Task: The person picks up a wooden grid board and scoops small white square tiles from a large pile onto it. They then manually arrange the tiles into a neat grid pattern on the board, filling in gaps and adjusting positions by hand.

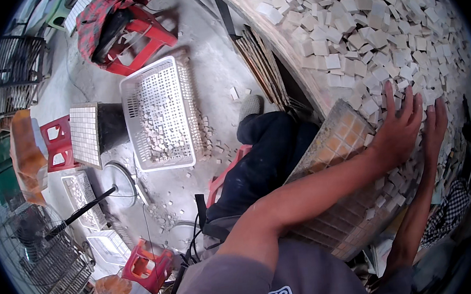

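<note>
A big heap of small pale square tiles covers the table at the upper right. My left hand lies on the near side of this heap, fingers stretched out and apart among the tiles. Close beside it, my right hand rests on the tiles too, its fingers extended and partly hidden behind the left one. Beneath my left forearm lies a gridded tray with square cells. Its far end looks orange-brown and dusty, and several loose tiles lie over its right side.
A white plastic basket with tiles inside stands on the floor, more tiles scattered around it. A red stool carries a plaid cloth. Thin sticks lean by the table edge. A gridded panel and a fan stand at left.
</note>
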A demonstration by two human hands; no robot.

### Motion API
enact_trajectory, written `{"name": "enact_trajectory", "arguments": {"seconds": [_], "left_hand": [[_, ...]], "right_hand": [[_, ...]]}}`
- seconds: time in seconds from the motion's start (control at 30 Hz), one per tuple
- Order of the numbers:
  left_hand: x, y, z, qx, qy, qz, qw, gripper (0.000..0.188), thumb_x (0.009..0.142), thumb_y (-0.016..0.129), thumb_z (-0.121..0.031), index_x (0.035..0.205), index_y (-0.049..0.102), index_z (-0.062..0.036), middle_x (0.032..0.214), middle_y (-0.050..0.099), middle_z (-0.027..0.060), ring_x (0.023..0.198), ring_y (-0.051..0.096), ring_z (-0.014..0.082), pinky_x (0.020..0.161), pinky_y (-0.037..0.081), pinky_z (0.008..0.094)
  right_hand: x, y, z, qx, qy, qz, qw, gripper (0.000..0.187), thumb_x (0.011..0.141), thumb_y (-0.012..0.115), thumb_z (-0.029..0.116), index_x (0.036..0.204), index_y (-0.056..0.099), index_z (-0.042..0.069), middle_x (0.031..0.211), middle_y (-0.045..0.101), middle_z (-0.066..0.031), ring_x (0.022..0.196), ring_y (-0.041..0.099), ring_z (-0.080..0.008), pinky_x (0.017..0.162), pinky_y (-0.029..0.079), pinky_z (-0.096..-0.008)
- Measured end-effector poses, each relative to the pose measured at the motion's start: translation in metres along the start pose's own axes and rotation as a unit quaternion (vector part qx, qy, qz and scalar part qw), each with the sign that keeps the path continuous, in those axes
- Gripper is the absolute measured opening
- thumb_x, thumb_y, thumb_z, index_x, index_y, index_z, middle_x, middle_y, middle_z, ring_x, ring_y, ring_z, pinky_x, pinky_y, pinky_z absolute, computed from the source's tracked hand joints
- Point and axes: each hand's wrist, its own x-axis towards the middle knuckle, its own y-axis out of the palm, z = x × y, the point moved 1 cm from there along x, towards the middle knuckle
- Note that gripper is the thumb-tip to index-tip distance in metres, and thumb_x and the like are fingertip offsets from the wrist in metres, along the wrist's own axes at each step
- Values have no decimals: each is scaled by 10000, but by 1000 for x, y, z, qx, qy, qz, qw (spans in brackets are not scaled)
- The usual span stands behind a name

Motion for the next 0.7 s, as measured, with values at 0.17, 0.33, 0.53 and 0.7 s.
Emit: {"name": "enact_trajectory", "arguments": {"seconds": [0.17, 0.33, 0.53, 0.7], "left_hand": [[-7, 10, -13, -52, -29, -25, 998, 526, 931, 552, -249, 1290, 650, 123, 1466, 494, 338, 1446, 338, 614, 1139, 125, 880], [-29, 15, -41, -62, -55, -55, 995, 503, 917, 575, -258, 1250, 665, 107, 1347, 566, 306, 1424, 382, 591, 1174, 125, 845], [-44, 4, -54, -192, -40, -39, 980, 414, 862, 621, -204, 1150, 700, 81, 1278, 609, 247, 1335, 479, 505, 1198, 134, 814], [-85, -18, -64, -199, 3, 8, 980, 323, 788, 687, -239, 950, 748, 33, 1101, 685, 199, 1298, 520, 456, 1191, 227, 763]], "right_hand": [[-27, -13, -2, 20, -9, 48, 999, 471, 1096, 566, 230, 1495, 541, -18, 1516, 535, -184, 1455, 459, -312, 1217, 334, -407], [-45, -21, 22, 49, 2, 45, 998, 422, 1075, 596, 162, 1469, 571, 13, 1477, 566, -131, 1319, 556, -249, 1107, 433, -373], [-89, -39, 24, 2, -41, 50, 998, 379, 1064, 600, 149, 1425, 607, 34, 1458, 572, -129, 1325, 556, -248, 1086, 452, -369], [-152, -35, 65, -73, -163, 26, 984, 317, 1025, 619, 106, 1331, 669, 42, 1470, 526, -126, 1337, 553, -309, 1096, 459, -414]]}}
